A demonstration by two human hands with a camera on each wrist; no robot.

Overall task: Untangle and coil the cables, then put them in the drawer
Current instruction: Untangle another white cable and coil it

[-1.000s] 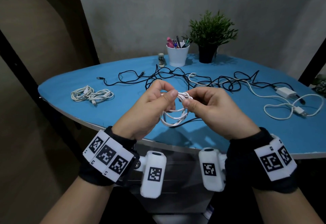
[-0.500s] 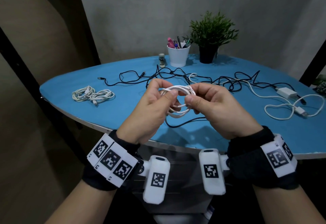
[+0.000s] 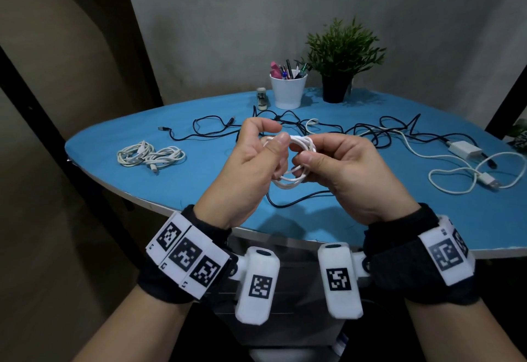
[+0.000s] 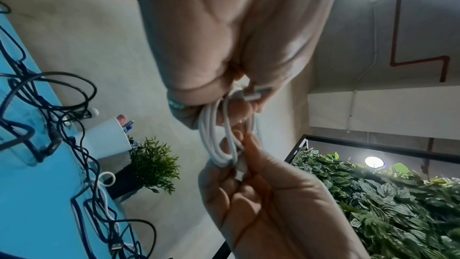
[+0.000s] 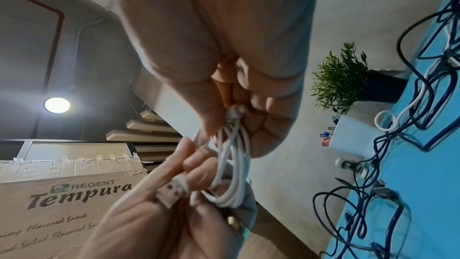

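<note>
A small coil of white cable [image 3: 291, 182] hangs between my two hands above the near edge of the blue table [image 3: 119, 187]. My left hand [image 3: 275, 136] pinches its left side with the thumb on top, and the coil's USB plug [image 5: 171, 190] lies against those fingers. My right hand [image 3: 309, 152] grips the coil's right side [image 4: 224, 141] and holds the small end plug [image 4: 240, 172]. A tangle of black cables [image 3: 368, 130] sprawls across the middle of the table. A white cable with a charger [image 3: 463, 150] lies at the right.
Two coiled white cable bundles [image 3: 151, 156] lie on the table's left part. At the back stand a white pen cup [image 3: 288, 89], a potted plant [image 3: 340, 56] and a small stapler [image 3: 261, 99]. A black cable loop [image 3: 288, 202] lies under my hands.
Both hands have risen a little with the coil. The coil, which hung below the fingers, has been turned and drawn up between them, and my left forefinger has lifted.
</note>
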